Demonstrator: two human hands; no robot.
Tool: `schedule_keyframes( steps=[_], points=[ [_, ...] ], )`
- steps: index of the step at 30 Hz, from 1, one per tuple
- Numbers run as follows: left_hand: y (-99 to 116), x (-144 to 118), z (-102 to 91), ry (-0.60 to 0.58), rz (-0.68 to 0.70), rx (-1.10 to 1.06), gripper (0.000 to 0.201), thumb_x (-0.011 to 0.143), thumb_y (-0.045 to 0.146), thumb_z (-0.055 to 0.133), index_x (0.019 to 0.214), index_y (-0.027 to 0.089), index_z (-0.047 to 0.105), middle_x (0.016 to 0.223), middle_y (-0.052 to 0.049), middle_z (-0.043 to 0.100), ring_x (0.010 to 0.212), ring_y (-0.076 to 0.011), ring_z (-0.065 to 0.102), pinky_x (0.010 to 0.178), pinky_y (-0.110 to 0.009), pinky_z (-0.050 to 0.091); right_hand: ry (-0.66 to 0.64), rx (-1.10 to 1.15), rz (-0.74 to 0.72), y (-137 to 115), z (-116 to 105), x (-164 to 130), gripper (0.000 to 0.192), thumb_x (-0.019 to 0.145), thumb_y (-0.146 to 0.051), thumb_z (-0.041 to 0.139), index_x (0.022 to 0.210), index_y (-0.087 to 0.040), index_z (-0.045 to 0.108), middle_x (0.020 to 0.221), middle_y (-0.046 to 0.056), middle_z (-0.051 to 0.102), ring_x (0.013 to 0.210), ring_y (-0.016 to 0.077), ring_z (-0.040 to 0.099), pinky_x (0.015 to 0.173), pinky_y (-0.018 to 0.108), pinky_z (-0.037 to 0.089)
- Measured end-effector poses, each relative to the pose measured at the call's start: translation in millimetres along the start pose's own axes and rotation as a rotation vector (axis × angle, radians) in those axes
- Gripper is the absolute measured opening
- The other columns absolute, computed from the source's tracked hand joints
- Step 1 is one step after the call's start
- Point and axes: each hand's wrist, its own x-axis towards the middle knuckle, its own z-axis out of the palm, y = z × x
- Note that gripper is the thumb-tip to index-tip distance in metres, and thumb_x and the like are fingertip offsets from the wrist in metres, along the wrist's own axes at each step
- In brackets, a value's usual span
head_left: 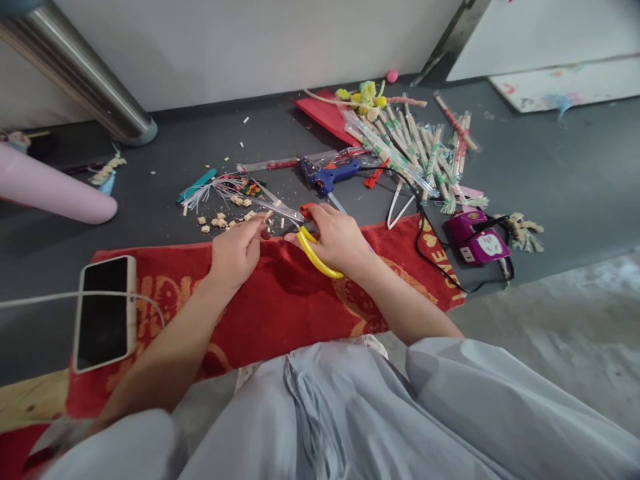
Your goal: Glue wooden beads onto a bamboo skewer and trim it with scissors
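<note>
Pale clothing [350,400] lies nearest, and just past it, above the far edge of the red towel [280,300], the right hand [333,233] curls round parted yellow-handled scissors [317,256] while the left hand [237,247], fingers closed, pinches what looks like a short pale stick [269,215]. Small pale chunks [220,221] already lie cut loose nearby; beyond the blue glue gun [334,175], many wrapped sticks [417,143] look untouched.

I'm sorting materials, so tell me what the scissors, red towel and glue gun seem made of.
Scissors: blades likely polished steel, being silvery and shiny; handle probably plastic, its yellow loop smooth and evenly coloured.
Red towel: matte, fuzzy-looking fabric; cotton or synthetic, I can't tell.
Glue gun: probably hard, smooth plastic, from its moulded blue body.
</note>
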Motion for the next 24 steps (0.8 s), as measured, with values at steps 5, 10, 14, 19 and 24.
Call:
schedule_keyframes(
  steps=[5, 10, 14, 19, 24],
  points=[
    [1.3, 0.5, -2.0, -0.007, 0.015, 0.015, 0.039, 0.094, 0.03, 0.033, 0.106, 0.02, 0.069, 0.099, -0.007, 0.076, 0.089, -0.0183, 0.07, 0.078, -0.029, 0.053, -0.021, -0.03, 0.025, -3.0, -3.1, -1.4, 0.061, 0.089, -0.065, 0.045, 0.112, -0.01, 0.059, 0.108, 0.014, 0.066, 0.092, 0.0253, 0.064, 0.076, 0.032, 0.042],
    [6.0, 3.3, -4.9, -0.045, 0.008, 0.03, 0.043, 0.097, 0.035, 0.031, 0.122, 0.019, 0.063, 0.093, -0.006, 0.075, 0.088, -0.019, 0.069, 0.077, -0.029, 0.052, 0.018, -0.021, 0.034, 1.7, -4.0, -0.3, 0.064, 0.089, -0.069, 0.039, 0.108, -0.012, 0.059, 0.102, 0.013, 0.066, 0.087, 0.0234, 0.063, 0.072, 0.031, 0.041],
    [5.6, 6.5, -3.9, -0.041, -0.016, 0.089, 0.042, 0.098, 0.035, 0.033, 0.127, 0.02, 0.059, 0.096, -0.008, 0.074, 0.091, -0.0206, 0.068, 0.079, -0.032, 0.051, 0.076, 0.004, 0.114, 11.2, -5.8, 4.5, 0.063, 0.088, -0.073, 0.035, 0.093, -0.015, 0.059, 0.09, 0.009, 0.065, 0.077, 0.0202, 0.059, 0.066, 0.029, 0.035],
    [6.6, 1.9, -3.1, 0.23, 0.119, 0.234, 0.041, 0.091, 0.03, 0.049, 0.13, 0.019, 0.057, 0.126, -0.016, 0.064, 0.119, -0.0296, 0.059, 0.1, -0.046, 0.041, 0.121, 0.094, 0.191, 17.1, -12.1, 8.8, 0.055, 0.09, -0.07, 0.034, 0.076, -0.019, 0.052, 0.079, 0.005, 0.062, 0.071, 0.0163, 0.055, 0.062, 0.027, 0.029],
    [19.6, -8.7, 2.7, 0.391, 0.492, 0.233, 0.042, 0.084, 0.017, 0.057, 0.126, 0.023, 0.057, 0.118, -0.01, 0.068, 0.114, -0.0255, 0.062, 0.097, -0.041, 0.043, 0.109, 0.295, 0.262, 15.2, -17.9, 8.9, 0.053, 0.091, -0.067, 0.035, 0.072, -0.02, 0.05, 0.073, 0.003, 0.063, 0.071, 0.0157, 0.06, 0.064, 0.026, 0.034]
  ],
)
